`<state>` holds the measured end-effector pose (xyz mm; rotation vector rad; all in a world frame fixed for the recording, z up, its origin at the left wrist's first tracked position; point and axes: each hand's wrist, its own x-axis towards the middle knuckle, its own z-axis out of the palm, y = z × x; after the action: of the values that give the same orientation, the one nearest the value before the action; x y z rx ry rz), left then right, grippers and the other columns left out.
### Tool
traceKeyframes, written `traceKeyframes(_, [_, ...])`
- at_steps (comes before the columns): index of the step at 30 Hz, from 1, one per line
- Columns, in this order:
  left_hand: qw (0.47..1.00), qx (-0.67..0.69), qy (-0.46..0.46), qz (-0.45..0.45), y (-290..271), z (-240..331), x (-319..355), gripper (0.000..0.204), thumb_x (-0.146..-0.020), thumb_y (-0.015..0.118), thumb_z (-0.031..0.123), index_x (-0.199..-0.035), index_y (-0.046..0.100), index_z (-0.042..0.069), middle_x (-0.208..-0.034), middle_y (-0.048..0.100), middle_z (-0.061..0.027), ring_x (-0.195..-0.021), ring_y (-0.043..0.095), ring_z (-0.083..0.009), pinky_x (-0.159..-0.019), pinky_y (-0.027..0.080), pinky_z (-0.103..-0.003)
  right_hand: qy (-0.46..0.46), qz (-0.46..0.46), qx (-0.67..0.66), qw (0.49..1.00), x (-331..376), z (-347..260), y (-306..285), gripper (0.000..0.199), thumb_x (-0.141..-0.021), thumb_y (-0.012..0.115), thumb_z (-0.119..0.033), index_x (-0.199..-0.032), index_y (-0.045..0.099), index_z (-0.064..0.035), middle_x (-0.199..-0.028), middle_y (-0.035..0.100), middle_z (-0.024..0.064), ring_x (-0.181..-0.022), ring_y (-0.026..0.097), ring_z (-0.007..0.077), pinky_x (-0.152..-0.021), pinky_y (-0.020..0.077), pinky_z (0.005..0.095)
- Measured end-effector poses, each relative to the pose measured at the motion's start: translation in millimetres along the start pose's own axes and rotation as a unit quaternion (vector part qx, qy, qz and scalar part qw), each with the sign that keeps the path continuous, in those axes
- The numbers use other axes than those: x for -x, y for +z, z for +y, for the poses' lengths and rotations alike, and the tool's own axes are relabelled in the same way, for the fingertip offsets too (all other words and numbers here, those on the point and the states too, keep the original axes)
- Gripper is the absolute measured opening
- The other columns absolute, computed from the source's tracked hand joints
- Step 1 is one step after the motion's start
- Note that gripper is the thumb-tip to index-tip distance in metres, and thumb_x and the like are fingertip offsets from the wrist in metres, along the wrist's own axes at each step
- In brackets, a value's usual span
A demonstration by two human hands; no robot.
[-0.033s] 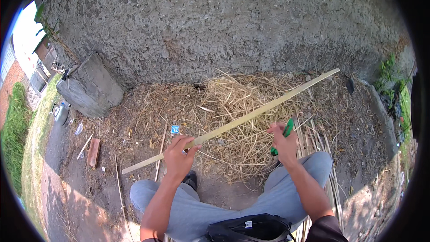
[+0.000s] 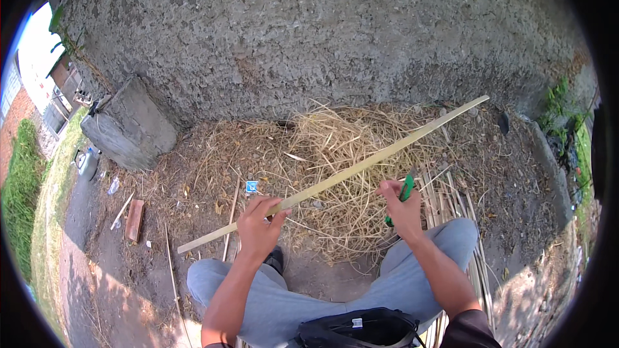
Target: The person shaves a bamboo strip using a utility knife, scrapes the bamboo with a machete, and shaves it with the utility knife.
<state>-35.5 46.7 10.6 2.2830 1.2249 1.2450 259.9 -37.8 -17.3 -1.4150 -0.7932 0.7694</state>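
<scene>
My left hand (image 2: 258,225) grips a long, flat, pale bamboo strip (image 2: 351,171) near its lower-left end. The strip slants up to the right, over a heap of straw-like shavings (image 2: 342,135), with its far end near the wall. My right hand (image 2: 403,211) is closed round a green utility knife (image 2: 405,188), held below the strip and apart from it. The knife's blade is too small to make out.
A rough grey wall (image 2: 309,32) stands close in front. At the left are a concrete block (image 2: 132,125), a red-brown tile piece (image 2: 134,220) and a grey jug (image 2: 86,164). A small blue box (image 2: 251,187) lies near my left hand. More bamboo strips (image 2: 478,277) lie beside my right leg.
My right hand has shifted slightly left with the utility knife, which has tilted a little. The bamboo strip and my left hand have barely moved.
</scene>
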Motion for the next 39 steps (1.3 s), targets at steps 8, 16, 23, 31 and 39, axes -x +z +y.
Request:
traceKeyframes(8, [1.0,-0.009,0.025,-0.001,9,10,1,0.025,-0.072,0.083,0.014,-0.092,0.071,0.005,-0.091,0.068,-0.0056,-0.074,0.066,-0.0235,-0.06,0.05,-0.034,-0.049,-0.062,0.081,0.994,14,8,30,0.021,-0.091,0.069,-0.016,-0.1,0.069,0.0027,-0.071,0.065,0.0004,-0.058,0.048,0.002,-0.051,0.0373,0.0225])
traceKeyframes(16, [0.996,-0.055,0.071,0.003,9,7,6,0.026,-0.069,0.083,0.013,-0.092,0.071,0.008,-0.091,0.068,-0.0038,-0.075,0.066,-0.0236,-0.065,0.048,-0.035,-0.018,-0.017,0.067,0.997,8,4,32,0.026,-0.091,0.07,-0.023,-0.095,0.07,0.0021,-0.057,0.054,-0.0023,-0.051,0.045,0.0033,-0.046,0.0337,0.0244])
traceKeyframes(23, [0.999,-0.027,0.018,-0.011,18,1,14,0.028,-0.067,0.084,0.013,-0.091,0.069,0.007,-0.094,0.067,-0.0057,-0.079,0.066,-0.0249,-0.068,0.049,-0.036,-0.054,-0.007,0.032,0.998,5,17,29,0.022,-0.09,0.071,-0.02,-0.094,0.068,0.0011,-0.055,0.051,-0.0042,-0.048,0.041,0.0026,-0.045,0.0309,0.0246])
traceKeyframes(31, [0.999,-0.028,0.046,-0.004,19,6,14,0.027,-0.069,0.084,0.006,-0.089,0.067,0.003,-0.091,0.065,-0.009,-0.074,0.067,-0.0226,-0.062,0.054,-0.032,-0.052,-0.006,0.011,0.999,8,9,29,0.021,-0.089,0.072,-0.019,-0.094,0.067,0.0007,-0.055,0.051,-0.0051,-0.049,0.04,0.002,-0.046,0.031,0.0231])
traceKeyframes(39, [0.996,-0.059,0.054,-0.026,28,22,18,0.028,-0.071,0.084,0.016,-0.087,0.062,0.009,-0.091,0.066,-0.0049,-0.066,0.066,-0.023,-0.053,0.05,-0.032,-0.038,0.033,-0.058,0.997,3,7,31,0.027,-0.085,0.077,-0.022,-0.094,0.067,0.0013,-0.072,0.065,0.0008,-0.054,0.047,0.0015,-0.047,0.0356,0.0209])
